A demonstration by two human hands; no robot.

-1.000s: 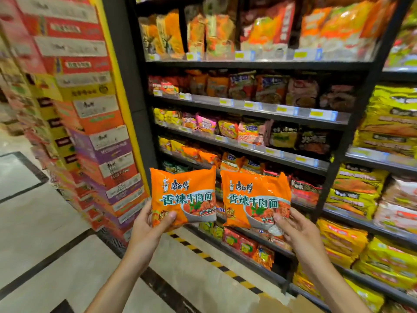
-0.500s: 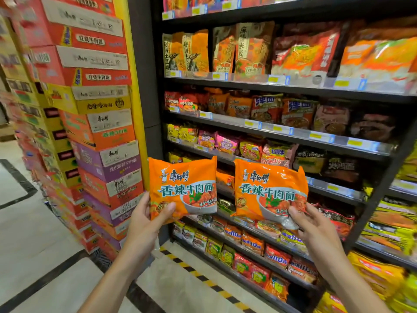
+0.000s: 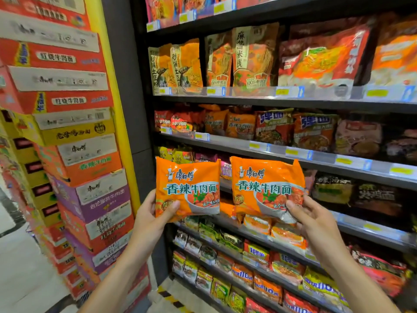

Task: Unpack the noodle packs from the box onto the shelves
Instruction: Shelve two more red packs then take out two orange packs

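I hold two orange noodle packs upright in front of the dark shelving. My left hand (image 3: 153, 219) grips the left orange pack (image 3: 188, 185) at its lower left corner, thumb on the front. My right hand (image 3: 313, 219) pinches the right orange pack (image 3: 268, 184) at its lower right corner. Both packs hang side by side, about level with the third shelf (image 3: 293, 154) from the top of the view. Matching orange packs (image 3: 239, 126) stand one shelf higher. The box is out of view.
The shelves are full of noodle packs with yellow price tags (image 3: 292, 152) on their front rails. A tall stack of red, orange and purple cartons (image 3: 74, 154) rises on the left beside a yellow-edged pillar (image 3: 117, 123). Pale tiled floor (image 3: 20, 274) lies at lower left.
Both hands have carried the packs upward and closer to the shelving. The view has tilted up and nearer, so higher shelves show and the floor has mostly dropped out.
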